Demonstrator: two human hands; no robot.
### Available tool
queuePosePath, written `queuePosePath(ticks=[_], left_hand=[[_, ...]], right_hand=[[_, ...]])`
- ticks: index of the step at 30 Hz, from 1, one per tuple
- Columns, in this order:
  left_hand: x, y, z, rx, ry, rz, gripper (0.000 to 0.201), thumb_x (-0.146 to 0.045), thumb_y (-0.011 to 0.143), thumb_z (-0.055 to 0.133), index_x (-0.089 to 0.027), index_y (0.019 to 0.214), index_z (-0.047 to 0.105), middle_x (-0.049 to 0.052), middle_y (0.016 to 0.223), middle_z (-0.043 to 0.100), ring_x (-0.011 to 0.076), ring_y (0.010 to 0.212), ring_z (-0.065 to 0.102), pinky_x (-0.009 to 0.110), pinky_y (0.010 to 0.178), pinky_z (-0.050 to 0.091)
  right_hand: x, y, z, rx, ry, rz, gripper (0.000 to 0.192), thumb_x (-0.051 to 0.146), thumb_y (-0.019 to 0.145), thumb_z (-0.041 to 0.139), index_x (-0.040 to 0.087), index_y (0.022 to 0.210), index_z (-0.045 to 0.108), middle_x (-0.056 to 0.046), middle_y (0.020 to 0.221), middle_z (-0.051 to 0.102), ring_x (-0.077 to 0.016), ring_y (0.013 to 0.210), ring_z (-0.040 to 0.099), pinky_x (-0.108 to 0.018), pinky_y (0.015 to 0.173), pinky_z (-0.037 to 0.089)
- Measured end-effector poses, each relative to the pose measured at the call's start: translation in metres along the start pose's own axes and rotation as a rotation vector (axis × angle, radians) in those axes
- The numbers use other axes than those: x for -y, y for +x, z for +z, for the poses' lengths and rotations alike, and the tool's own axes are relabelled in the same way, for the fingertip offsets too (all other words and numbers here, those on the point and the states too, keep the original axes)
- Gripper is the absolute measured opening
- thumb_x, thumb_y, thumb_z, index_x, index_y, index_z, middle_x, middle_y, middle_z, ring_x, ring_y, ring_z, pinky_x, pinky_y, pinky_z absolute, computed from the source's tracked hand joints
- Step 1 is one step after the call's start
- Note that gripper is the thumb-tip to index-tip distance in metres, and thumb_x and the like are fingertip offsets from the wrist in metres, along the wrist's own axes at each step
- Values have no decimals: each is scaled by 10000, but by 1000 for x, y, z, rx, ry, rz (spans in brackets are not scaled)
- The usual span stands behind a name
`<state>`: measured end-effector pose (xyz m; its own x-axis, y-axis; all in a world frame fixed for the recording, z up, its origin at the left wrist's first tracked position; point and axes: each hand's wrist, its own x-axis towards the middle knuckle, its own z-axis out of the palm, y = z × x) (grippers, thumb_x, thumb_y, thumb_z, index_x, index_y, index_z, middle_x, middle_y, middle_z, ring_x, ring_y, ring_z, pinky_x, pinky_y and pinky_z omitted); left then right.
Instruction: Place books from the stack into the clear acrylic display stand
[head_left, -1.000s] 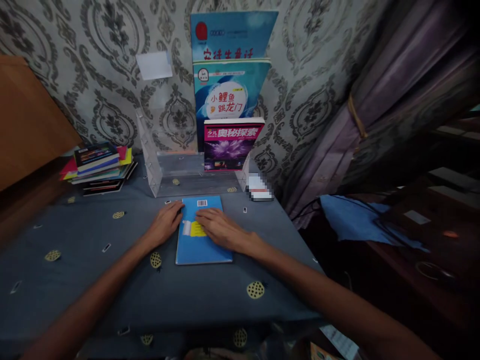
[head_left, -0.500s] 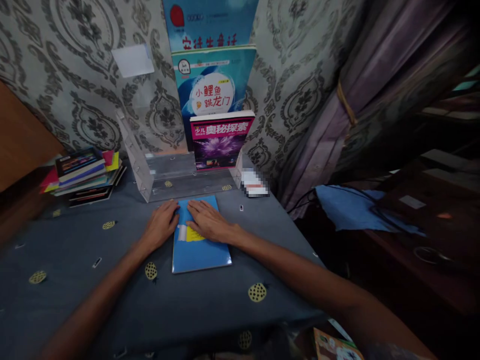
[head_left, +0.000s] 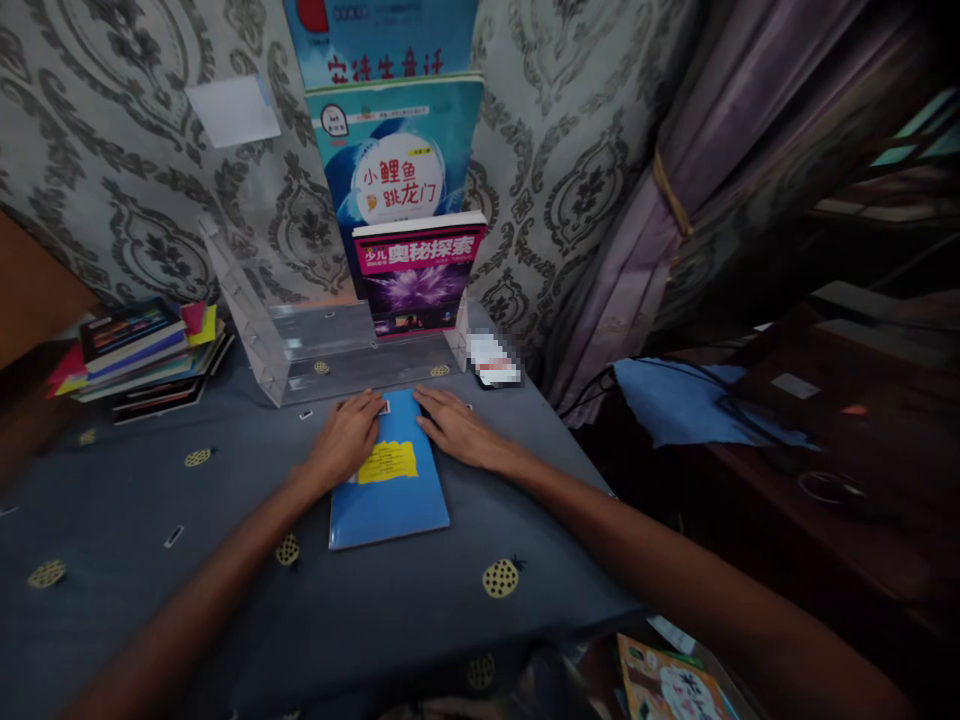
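Blue book [head_left: 390, 485] flat on the bench [head_left: 150, 560], just in front of the clear stand [head_left: 330, 345]. Left hand [head_left: 346, 440] and right hand [head_left: 454, 428] lie open, flat on its far corners, gripping nothing. Thin, light, likely bendy with a slick cover; best pinched by the side edges. Cloth-covered bench, dim room, curtain [head_left: 675, 180] at right.

Top book [head_left: 379, 40] cut off above, small object [head_left: 493, 358] blurred, perhaps a card

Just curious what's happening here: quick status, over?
Left hand and right hand flat at the far corners of the blue book. Book lies on the table. Clear stand just beyond.
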<state>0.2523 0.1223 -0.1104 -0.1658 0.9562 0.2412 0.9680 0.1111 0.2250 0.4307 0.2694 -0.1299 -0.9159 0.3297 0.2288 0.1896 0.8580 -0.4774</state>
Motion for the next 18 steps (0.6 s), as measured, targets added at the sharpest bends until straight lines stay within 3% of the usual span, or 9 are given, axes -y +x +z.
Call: queuePosePath(ticks=[5, 11, 18], left_hand=[[-13, 19, 10, 9, -27, 56, 410, -183, 945, 429, -181, 1310, 614, 121, 1397, 620, 291, 1367, 507, 509, 1123, 407], [-19, 33, 17, 22, -69, 44, 396, -216, 968, 422, -179, 1326, 589, 109, 1374, 626, 280, 1300, 546, 486, 1124, 394], [-14, 38, 25, -53, -71, 6, 365, -258, 942, 436, -147, 1247, 603, 131, 1128, 628, 291, 1091, 566, 477, 1019, 455]], right_hand=[[-16, 1, 4, -68, 133, -38, 451, 298, 1012, 435, 154, 1427, 535, -167, 1486, 524, -279, 1403, 475, -545, 1167, 383], [-13, -2, 6, -85, 129, -4, 431, 309, 1013, 457, 129, 1384, 584, -181, 1506, 497, -293, 1423, 448, -532, 1170, 373], [-7, -4, 6, -83, 103, 17, 429, 326, 1007, 486, 121, 1366, 599, -185, 1511, 487, -308, 1425, 436, -534, 1164, 371]])
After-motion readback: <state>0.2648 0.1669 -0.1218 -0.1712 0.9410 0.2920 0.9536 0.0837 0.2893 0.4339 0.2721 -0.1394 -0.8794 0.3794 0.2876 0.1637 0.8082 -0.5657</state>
